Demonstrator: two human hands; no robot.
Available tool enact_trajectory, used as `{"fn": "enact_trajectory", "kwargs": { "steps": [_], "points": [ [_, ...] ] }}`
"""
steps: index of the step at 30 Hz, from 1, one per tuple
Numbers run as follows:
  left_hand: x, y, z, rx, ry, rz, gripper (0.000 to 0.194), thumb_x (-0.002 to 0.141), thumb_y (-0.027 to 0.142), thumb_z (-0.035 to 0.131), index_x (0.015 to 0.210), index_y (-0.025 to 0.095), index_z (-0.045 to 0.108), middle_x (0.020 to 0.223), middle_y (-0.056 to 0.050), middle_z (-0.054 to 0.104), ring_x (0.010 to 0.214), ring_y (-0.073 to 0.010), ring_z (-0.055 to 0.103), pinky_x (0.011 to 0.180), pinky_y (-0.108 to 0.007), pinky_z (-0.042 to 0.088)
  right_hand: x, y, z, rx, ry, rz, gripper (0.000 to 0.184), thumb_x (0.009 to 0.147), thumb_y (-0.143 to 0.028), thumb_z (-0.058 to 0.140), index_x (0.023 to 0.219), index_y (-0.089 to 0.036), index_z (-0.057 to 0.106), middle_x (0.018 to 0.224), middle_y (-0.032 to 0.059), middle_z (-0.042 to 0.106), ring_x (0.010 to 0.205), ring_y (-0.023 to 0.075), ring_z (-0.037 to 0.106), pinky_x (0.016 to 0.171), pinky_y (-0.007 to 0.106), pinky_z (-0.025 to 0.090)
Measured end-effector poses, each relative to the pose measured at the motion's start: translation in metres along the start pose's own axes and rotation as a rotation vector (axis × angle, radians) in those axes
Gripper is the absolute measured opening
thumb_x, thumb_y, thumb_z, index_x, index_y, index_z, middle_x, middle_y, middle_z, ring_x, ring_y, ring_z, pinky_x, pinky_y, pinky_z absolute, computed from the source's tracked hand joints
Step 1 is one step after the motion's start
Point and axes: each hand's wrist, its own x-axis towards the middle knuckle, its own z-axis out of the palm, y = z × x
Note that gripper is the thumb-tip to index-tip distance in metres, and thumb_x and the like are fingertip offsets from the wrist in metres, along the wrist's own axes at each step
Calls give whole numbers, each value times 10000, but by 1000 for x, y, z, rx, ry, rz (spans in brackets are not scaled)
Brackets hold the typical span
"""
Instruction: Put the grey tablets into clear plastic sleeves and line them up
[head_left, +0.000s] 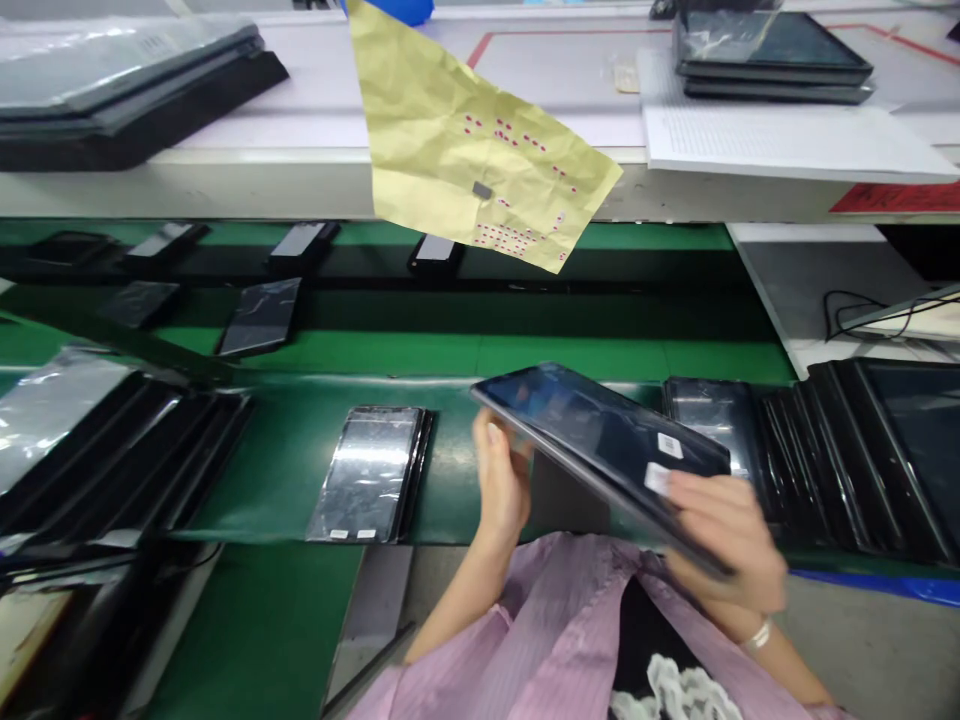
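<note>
A dark flat tablet [585, 420] is tilted in the air between my two hands, over the green work surface [270, 450]. Its glossy face carries small white labels near the right end. My left hand [502, 485] grips the far left end from below, thumb up along the edge. On the right end, my right hand [727, 530] is closed, slightly blurred, with its fingers over the face beside a white label [657, 478]. To the left, a small stack of film-covered tablets [367, 475] lies on the surface.
Leaning rows of dark tablets stand at left [112, 440] and right [832, 450]. Beyond is a green conveyor belt [420, 350] bearing several devices. A yellow dotted sheet [480, 150] hangs from the white shelf [247, 190], where more tablets [772, 55] rest on papers.
</note>
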Motion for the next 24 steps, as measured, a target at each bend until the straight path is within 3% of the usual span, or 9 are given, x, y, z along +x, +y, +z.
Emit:
{"fn": "enact_trajectory", "kwargs": {
  "steps": [2, 3, 5, 7, 10, 14, 18, 21, 24],
  "points": [
    [-2, -25, 3, -124, -203, -437, 519, 785, 651, 591, 1057, 209, 576, 975, -53, 689, 875, -205, 655, 772, -328, 530, -18, -7, 16, -127, -261, -208, 138, 867, -103, 604, 936, -204, 667, 947, 42, 745, 964, 207, 697, 655, 319, 538],
    [0, -36, 2, -141, -249, -555, 525, 714, 592, 693, 1046, 201, 578, 940, -44, 695, 826, -200, 657, 748, -316, 526, -29, -8, 25, -137, -326, -244, 123, 880, -113, 596, 940, -189, 673, 937, 55, 747, 961, 200, 696, 671, 305, 546],
    [9, -60, -6, -119, -278, -640, 552, 559, 403, 831, 1006, 186, 591, 883, -19, 696, 745, -168, 641, 712, -276, 509, -52, -2, 40, -33, -506, -66, 91, 921, -220, 585, 926, -209, 675, 967, 45, 743, 981, 179, 685, 805, 304, 560],
    [21, -84, -17, -81, -315, -653, 542, 486, 331, 848, 944, 162, 613, 849, -20, 695, 716, -152, 626, 696, -257, 496, -78, 18, 45, -4, -600, 180, 204, 957, -369, 523, 938, -228, 670, 1015, 51, 727, 1002, 179, 672, 882, 329, 553],
    [30, -121, -35, 3, -367, -676, 562, 464, 349, 843, 940, 149, 621, 844, -39, 697, 713, -161, 628, 687, -270, 495, -116, 66, 46, -209, -541, 587, 328, 1000, -371, 397, 1084, -148, 623, 1061, 149, 674, 974, 234, 662, 821, 418, 565],
    [26, -161, -49, 171, -426, -680, 592, 486, 462, 815, 945, 159, 597, 807, -49, 687, 694, -189, 629, 693, -322, 503, -158, 114, 62, -317, -589, 960, 249, 946, -359, 565, 1033, -133, 618, 966, 64, 656, 855, 178, 649, 790, 384, 561],
    [26, -178, -56, 399, -466, -566, 517, 593, 464, 776, 982, 163, 618, 984, -101, 679, 940, -263, 625, 875, -386, 480, -183, 123, 82, -275, -648, 1127, 236, 929, -362, 599, 1019, -145, 624, 987, 48, 649, 902, 174, 635, 833, 384, 548],
    [27, -179, -60, 599, -436, -439, 500, 636, 351, 768, 1082, 169, 635, 1208, -139, 588, 1224, -331, 471, 1070, -441, 345, -190, 122, 86, -246, -639, 1191, 247, 929, -359, 599, 1058, -149, 618, 1051, 61, 642, 966, 193, 627, 879, 415, 534],
    [19, -181, -63, 739, -418, -379, 486, 692, 275, 699, 1150, 131, 622, 1185, -167, 565, 1261, -354, 418, 1113, -476, 281, -190, 120, 88, -206, -605, 1229, 250, 927, -357, 602, 1067, -151, 618, 1068, 64, 639, 977, 196, 624, 890, 424, 530]
  ]
}}
